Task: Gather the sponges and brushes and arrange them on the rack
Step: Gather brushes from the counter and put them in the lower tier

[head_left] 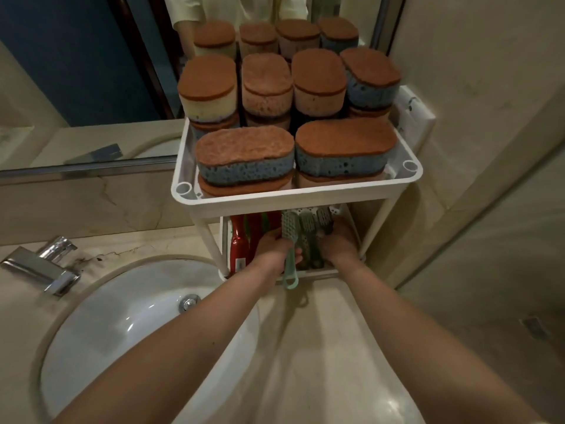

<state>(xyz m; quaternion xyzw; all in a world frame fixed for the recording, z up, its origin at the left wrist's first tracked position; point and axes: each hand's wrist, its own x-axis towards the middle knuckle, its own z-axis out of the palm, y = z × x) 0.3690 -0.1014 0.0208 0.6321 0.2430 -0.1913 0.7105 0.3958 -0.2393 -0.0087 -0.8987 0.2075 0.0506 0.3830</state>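
At rack (293, 204), left hand (271, 246) gripping bristly brush (287, 230)

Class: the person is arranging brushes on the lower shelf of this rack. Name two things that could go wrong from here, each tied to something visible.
1. The sponges on the top tier are stacked above its rim; a bump from the left hand or right hand working underneath might tip one toward the sink.
2. The light green brush in the left hand overhangs the front edge of the lower shelf; released there, it could slide out.
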